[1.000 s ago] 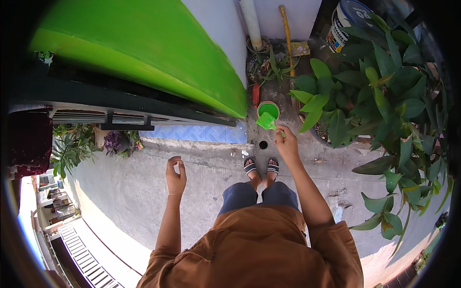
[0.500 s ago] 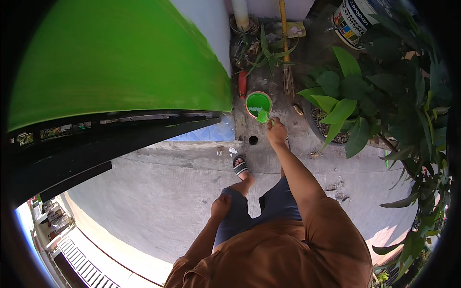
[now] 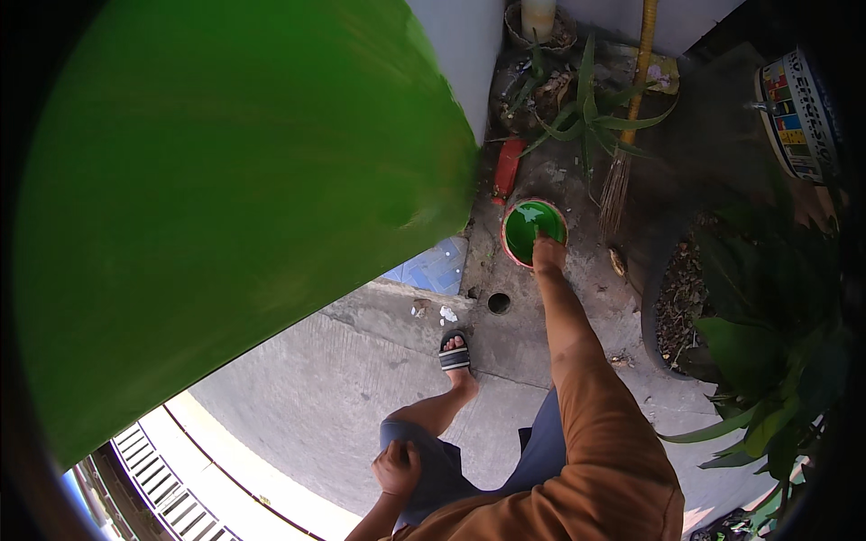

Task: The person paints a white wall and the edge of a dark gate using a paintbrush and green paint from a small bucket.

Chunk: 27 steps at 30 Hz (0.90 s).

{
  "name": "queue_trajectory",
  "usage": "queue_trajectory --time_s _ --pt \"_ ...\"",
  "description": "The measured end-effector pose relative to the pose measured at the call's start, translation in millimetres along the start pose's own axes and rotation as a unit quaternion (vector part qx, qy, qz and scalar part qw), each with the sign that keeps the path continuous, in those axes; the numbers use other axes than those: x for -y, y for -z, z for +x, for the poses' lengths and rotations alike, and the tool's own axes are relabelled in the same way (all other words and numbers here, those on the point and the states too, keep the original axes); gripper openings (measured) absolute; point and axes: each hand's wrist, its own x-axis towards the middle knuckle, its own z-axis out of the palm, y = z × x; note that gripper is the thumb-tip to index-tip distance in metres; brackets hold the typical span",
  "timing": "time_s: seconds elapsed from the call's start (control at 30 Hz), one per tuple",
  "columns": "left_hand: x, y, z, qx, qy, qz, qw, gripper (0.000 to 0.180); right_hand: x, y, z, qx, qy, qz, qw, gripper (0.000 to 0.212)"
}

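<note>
My right hand (image 3: 549,256) is closed on the green handle of what looks like a paintbrush (image 3: 537,232). Its head is down in a round bucket of green paint (image 3: 508,236), where the paint and my hand hide it. Glossy wet paint shows inside the bucket, and the rim is reddish and smeared. My left hand (image 3: 397,467) rests on my left knee with its fingers curled in and nothing seen in them. A large wall or panel (image 3: 244,180), painted bright green with streaks near its edge, fills the left side.
A red block-like object (image 3: 508,169) lies behind the bucket, near an aloe-like plant (image 3: 588,113) and an upright stick broom (image 3: 615,194). At right stand a large potted plant (image 3: 758,361) and a white paint pail (image 3: 798,117). A round hole (image 3: 498,303) opens in the concrete.
My right hand has lowered the brush from the bucket's near rim into the paint. The view has shifted, with the green wall now covering more of the left side. My left hand stays on my knee.
</note>
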Motion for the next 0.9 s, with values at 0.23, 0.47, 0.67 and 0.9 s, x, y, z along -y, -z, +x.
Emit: queue_trajectory --time_s 0.23,0.47,0.67,0.9 --pt "-17 2 13 -0.001 -0.014 0.015 1.0 0.022 -16 -18 6 -0.026 0.046 0.017 0.998 0.03" --pt "-10 8 16 0.025 -0.041 -0.006 0.999 0.023 -2 17 -15 -0.077 -0.068 0.107 0.989 0.029" --pt "-3 17 28 0.072 -0.065 0.01 0.995 0.026 -20 44 -62 -0.146 -0.221 0.496 0.826 0.024" --pt "19 44 27 0.077 -0.103 -0.068 0.989 0.03 3 183 -153 -0.123 -0.356 0.714 0.59 0.023"
